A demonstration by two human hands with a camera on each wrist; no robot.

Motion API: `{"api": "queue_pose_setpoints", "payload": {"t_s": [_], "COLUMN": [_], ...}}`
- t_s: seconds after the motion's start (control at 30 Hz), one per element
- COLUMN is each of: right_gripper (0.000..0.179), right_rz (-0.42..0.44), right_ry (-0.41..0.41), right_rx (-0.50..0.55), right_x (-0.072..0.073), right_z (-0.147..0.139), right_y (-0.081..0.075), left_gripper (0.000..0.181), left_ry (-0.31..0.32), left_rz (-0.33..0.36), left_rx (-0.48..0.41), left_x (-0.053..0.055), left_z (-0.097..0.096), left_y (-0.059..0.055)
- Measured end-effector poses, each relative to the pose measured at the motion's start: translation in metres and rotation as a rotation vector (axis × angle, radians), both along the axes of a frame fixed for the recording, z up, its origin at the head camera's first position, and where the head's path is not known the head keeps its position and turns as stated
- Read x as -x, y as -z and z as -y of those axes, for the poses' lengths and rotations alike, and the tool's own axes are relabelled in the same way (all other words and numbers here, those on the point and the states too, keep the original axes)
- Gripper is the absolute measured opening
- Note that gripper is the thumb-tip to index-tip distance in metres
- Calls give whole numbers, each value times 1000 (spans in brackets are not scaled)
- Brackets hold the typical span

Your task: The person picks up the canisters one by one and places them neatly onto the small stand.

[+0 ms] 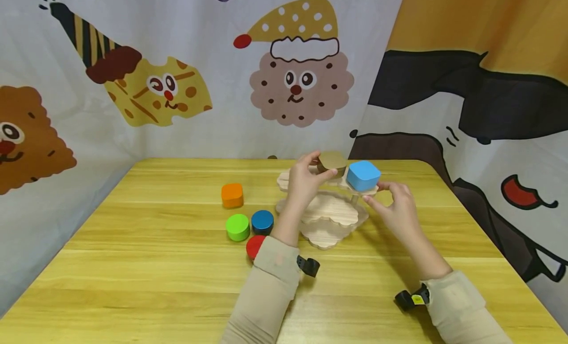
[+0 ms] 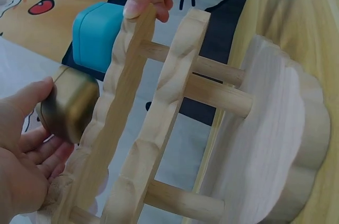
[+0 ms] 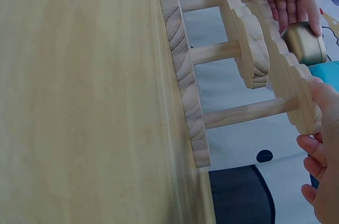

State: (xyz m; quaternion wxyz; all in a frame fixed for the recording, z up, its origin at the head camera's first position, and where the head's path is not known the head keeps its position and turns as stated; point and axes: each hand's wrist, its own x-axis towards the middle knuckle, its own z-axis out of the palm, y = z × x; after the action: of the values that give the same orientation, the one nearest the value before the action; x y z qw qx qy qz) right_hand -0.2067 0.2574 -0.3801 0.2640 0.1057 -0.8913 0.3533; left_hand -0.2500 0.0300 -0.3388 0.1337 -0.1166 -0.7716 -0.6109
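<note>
Thumb and fingers of my left hand (image 1: pixel 303 182) hold a gold block (image 1: pixel 333 160) with a many-sided top, at the top board of a tiered wooden stand (image 1: pixel 333 209). In the left wrist view, the gold block (image 2: pixel 71 105) is between thumb and fingers, right at the board's scalloped edge. Beside it on the top board sits a light blue rounded-square block (image 1: pixel 364 175). My right hand (image 1: pixel 399 208) pinches the right end of that top board (image 3: pixel 296 83), thumb on one face and fingers at the other. Round wooden pegs (image 2: pixel 220 94) join the stand's boards.
Left of the stand on the wooden table (image 1: pixel 155 265) lie an orange rounded-square block (image 1: pixel 232 195), a green round block (image 1: pixel 237 227) and a dark blue round block (image 1: pixel 262 222). A red block (image 1: pixel 255 247) is partly hidden by my left sleeve. Behind hangs a printed curtain (image 1: pixel 177 137).
</note>
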Motion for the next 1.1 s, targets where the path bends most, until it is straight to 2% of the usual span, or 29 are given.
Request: {"api": "queue_pose_setpoints", "payload": {"t_s": [0.33, 0.6, 0.9, 1.1], "right_gripper": [47, 47, 47, 47], "right_rz": [24, 39, 25, 25], "right_ry": [7, 7, 2, 6], "right_rx": [-6, -2, -1, -5], "right_x": [-1, -2, -1, -1], "right_z": [0, 1, 1, 0], "right_y": [-1, -2, -1, -1], "left_gripper": [65, 67, 69, 66], "left_ry": [-33, -47, -23, -31], "left_rz": [6, 39, 44, 7], "left_rx": [114, 143, 51, 19], "left_x": [1, 0, -1, -12], "left_z": [-3, -4, 1, 10], "left_y": [1, -2, -4, -23]}}
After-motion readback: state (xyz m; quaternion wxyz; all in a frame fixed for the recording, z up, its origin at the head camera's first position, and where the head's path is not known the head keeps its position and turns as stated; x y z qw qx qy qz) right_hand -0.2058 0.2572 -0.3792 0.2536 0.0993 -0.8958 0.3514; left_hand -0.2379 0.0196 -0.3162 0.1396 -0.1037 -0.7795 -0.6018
